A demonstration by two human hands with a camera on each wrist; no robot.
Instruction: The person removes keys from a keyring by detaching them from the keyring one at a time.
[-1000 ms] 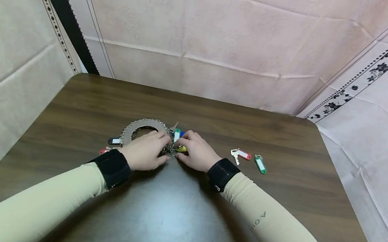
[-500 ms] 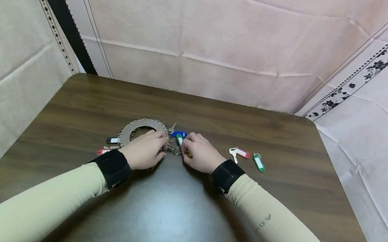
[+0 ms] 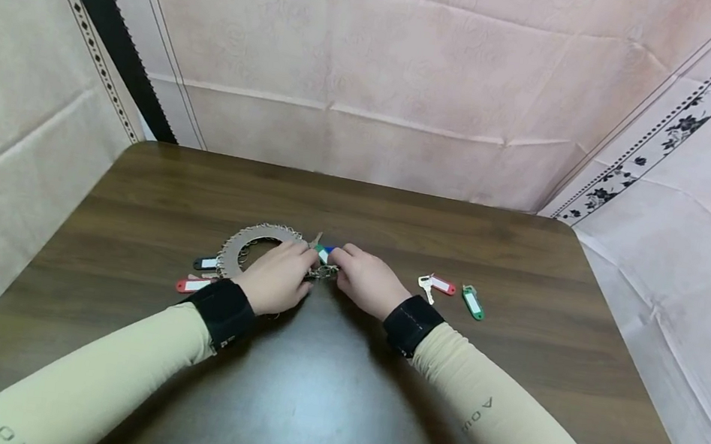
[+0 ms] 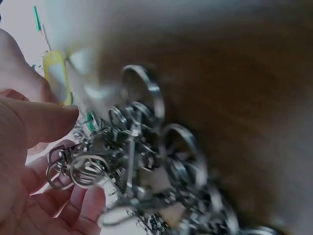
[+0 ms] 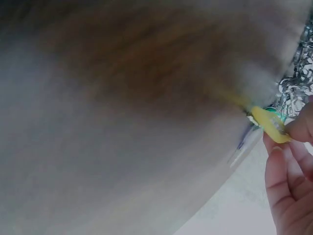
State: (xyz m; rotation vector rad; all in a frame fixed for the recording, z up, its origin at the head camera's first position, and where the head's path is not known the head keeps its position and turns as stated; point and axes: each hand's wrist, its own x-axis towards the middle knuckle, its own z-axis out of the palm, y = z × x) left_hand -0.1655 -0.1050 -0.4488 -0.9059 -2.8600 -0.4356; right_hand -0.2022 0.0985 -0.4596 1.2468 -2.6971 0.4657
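Yellow plastic, a key tag (image 5: 270, 126), is pinched by the right hand (image 3: 369, 281); steel rings (image 4: 134, 147) are gripped by the left hand (image 3: 276, 278), apparently so they are steadied. The grey hoop (image 3: 233, 248) is partly covered by the left. Well right of both hands, a red tag (image 3: 443, 286) and a green tag (image 3: 472, 302) are set apart, perhaps against snagging.

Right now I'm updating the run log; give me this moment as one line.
Left hand: touches metal clasps | Right hand: pinches yellow tag | Farther right: red tag, green tag
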